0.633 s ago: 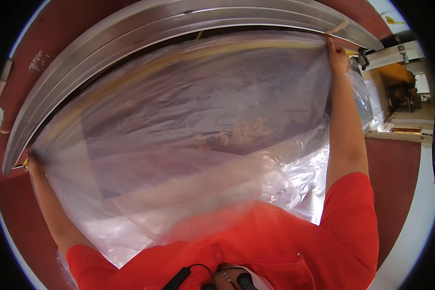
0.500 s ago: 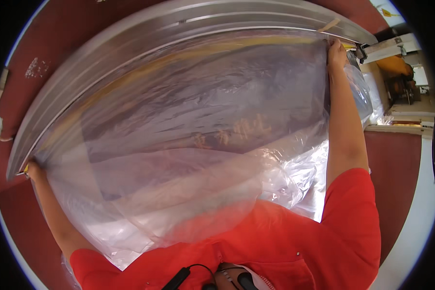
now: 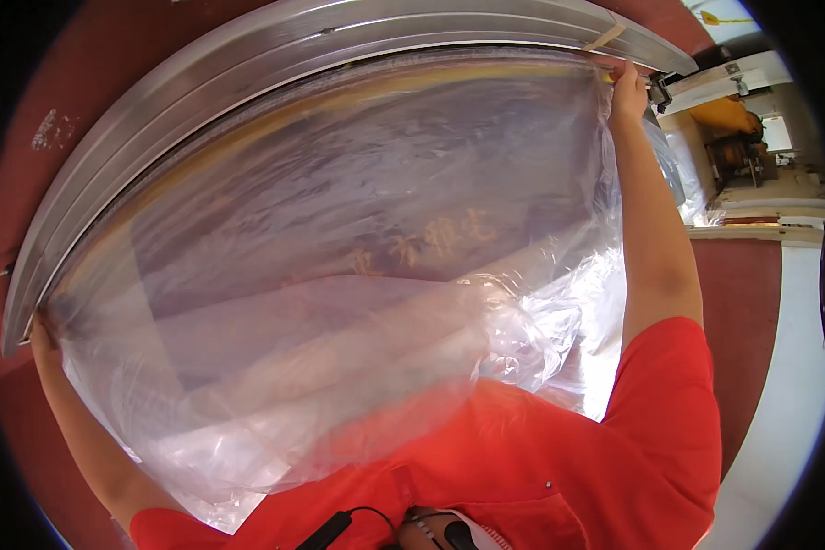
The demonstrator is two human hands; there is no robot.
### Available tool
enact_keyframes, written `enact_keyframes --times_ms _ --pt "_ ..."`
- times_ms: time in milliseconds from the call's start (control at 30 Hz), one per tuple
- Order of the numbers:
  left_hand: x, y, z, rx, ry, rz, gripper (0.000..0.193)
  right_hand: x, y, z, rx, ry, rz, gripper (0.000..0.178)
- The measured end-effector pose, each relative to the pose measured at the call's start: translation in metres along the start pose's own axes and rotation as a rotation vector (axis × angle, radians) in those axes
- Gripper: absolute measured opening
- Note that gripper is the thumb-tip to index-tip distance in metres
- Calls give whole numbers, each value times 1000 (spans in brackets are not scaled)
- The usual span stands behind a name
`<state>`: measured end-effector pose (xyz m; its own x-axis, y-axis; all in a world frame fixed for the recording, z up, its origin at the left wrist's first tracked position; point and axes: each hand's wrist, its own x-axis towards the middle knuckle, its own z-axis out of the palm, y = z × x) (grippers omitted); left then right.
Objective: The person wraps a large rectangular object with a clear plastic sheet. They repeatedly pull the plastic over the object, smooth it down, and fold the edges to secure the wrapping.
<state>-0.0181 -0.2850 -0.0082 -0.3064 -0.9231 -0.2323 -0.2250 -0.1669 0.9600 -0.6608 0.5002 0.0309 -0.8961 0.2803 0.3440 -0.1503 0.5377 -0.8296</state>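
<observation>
A wide sheet of clear plastic film [image 3: 357, 339] spreads between my two hands. My left hand [image 3: 42, 332] is closed on its far left corner, close to the end of a long silver metal bar [image 3: 238, 73]. At the far right corner, my right hand [image 3: 627, 94] pinches the film beside the bar's other end. The film's far edge lies along the bar, with a yellow strip [image 3: 357, 81] showing beneath it. A dark panel with faint lettering shows through the film. Nearer my body, the film hangs loose and crumpled.
Dark red surfaces [image 3: 733, 312] flank the work. A tan strip of tape [image 3: 605, 38] sticks to the bar near my right hand. Beyond the right end are a small black clamp-like fitting [image 3: 658, 92] and an opening with machinery [image 3: 735, 156].
Both hands have shifted slightly left and remain on the film's corners. The film now lies closer along the bar at the left end. The whole view has shifted a little.
</observation>
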Motion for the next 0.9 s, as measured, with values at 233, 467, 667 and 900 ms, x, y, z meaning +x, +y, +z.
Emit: enact_keyframes --times_ms 233,467,667,900 --pt "-112 40 -78 -4 66 -112 38 -135 -96 2 98 -736 -682 31" --pt "-169 5 -260 1783 429 -362 33 -281 -106 -47 -272 -1102 -1181 65" --pt "-223 49 180 1168 -420 759 25 -290 -97 -55 -232 -1017 -1210 67" --pt "-421 21 560 467 -893 1333 20 -290 -90 -69 -179 -979 -1086 66"
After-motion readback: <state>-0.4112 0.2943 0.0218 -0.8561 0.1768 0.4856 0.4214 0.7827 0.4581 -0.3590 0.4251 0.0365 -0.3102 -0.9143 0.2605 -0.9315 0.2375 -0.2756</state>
